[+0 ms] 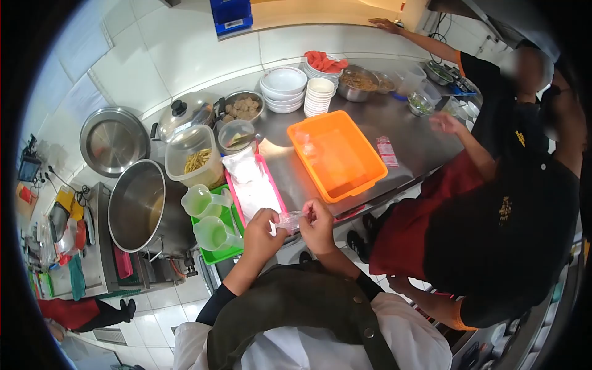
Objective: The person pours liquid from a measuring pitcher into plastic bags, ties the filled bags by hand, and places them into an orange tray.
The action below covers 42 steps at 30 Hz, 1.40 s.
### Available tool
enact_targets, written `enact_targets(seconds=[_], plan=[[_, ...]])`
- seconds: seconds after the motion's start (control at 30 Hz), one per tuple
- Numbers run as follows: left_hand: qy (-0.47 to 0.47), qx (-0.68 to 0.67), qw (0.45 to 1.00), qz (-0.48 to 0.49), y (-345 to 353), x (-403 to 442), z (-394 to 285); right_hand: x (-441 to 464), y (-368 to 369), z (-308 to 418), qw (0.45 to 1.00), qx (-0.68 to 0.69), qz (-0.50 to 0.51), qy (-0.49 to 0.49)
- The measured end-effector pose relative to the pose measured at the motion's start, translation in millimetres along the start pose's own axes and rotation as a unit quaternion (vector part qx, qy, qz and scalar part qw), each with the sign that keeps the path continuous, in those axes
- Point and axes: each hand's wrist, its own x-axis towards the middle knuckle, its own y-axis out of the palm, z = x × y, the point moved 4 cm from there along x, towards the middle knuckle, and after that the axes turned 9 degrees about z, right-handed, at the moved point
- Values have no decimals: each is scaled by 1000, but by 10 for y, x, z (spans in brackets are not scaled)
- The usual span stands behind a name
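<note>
Stainless-steel counter supports a rectangular orange plastic tub. Left of the tub and nearer the wearer, a small crumpled piece of clear plastic film spans both hands. It looks light, limp, slippery and easily torn, best pinched by its edges. Left hand and right hand each pinch it, thumb against fingers.

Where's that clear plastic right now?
In the head view, the clear plastic is below centre, between the left hand and right hand, by the near end of the pink tray.
</note>
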Motion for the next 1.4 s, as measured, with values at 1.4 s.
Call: enact_targets(seconds=[1.4], plan=[[-100, -77, 992, 12, 122, 227, 306, 349, 152, -150, 990, -67, 125, -27]])
